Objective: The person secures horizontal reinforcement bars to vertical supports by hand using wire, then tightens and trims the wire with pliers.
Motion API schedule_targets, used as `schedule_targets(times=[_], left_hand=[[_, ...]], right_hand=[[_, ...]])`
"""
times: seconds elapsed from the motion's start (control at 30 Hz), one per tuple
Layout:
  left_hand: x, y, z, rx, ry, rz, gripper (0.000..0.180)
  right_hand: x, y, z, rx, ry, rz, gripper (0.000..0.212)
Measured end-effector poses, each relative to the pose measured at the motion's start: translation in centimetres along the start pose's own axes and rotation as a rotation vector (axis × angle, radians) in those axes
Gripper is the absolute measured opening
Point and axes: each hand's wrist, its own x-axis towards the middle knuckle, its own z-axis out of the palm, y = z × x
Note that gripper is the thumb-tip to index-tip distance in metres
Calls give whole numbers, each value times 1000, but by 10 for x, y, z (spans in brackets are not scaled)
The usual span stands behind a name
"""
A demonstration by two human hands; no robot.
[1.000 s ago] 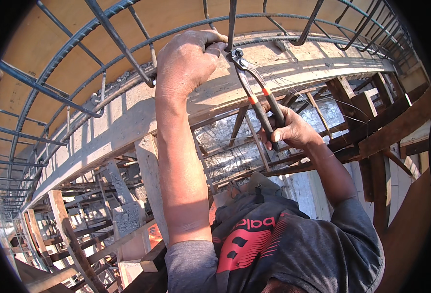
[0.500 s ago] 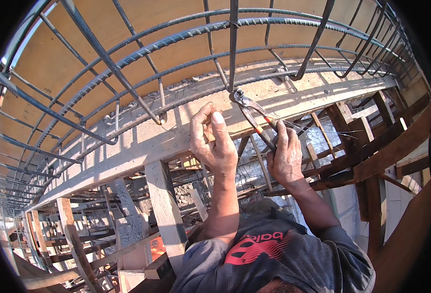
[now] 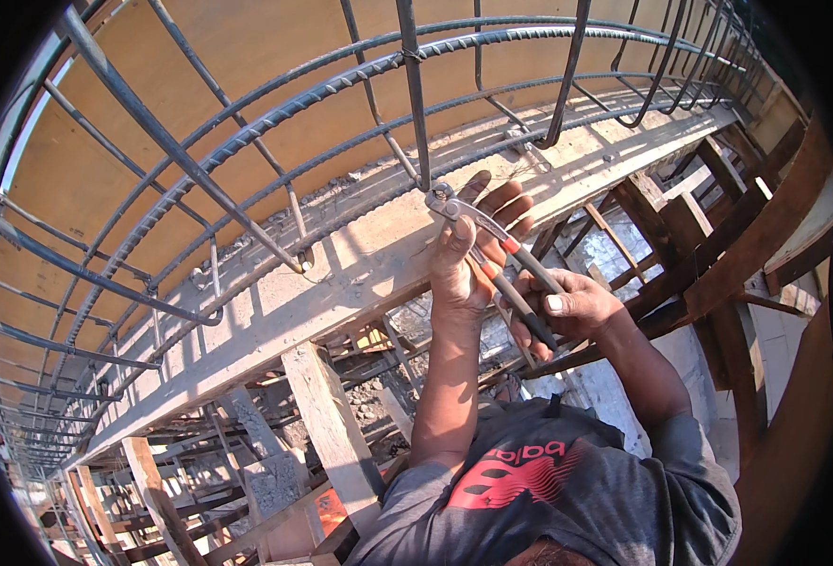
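End-cutting pincers (image 3: 508, 242) with red bands and dark handle grips lie across both hands. Their head is at the foot of an upright steel bar (image 3: 415, 104), by the lowest long ribbed bar. My right hand (image 3: 582, 304) is closed around the handles, which stand apart. My left hand (image 3: 464, 269) is under the pincers' head, palm up, with fingers spread and the thumb beside the metal jaws. Whether the thumb presses on the tool is hard to tell. Thin wire around the jaws is too small to make out.
A rebar cage (image 3: 275, 118) curves across the far side before a tan formwork panel (image 3: 275, 47). Below it runs a dusty wooden plank (image 3: 341, 255). Timber props (image 3: 336, 424) and braces stand beneath, with gaps between them. A brown curved board (image 3: 766, 231) is at the right.
My left hand has moved right, opening its fingers under the pincers. My right hand has turned and moved lower on the handles, which are now wider apart. The whole view has shifted slightly.
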Motion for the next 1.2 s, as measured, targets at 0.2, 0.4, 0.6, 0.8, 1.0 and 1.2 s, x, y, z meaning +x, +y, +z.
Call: schedule_targets(times=[0.2,0.4,0.6,0.8,1.0,1.2], left_hand=[[4,-9,-1,156,119,-56,39],[0,-10,30,680,448,111,44],[-14,27,26,1317,278,-19,59],[-38,77,58,1861,371,-31,65],[-27,64,31,1043,333,213,63],[-14,-15,13,-91,40,-195,45]], right_hand=[[-2,-8,-12,-174,58,120,58],[-8,2,80,-2100,902,-236,93],[-4,5,57,-1889,922,-277,66],[-20,-65,47,-1228,422,94,48],[-15,-51,21,-470,248,159,57],[-10,-19,1,55,33,127,61]])
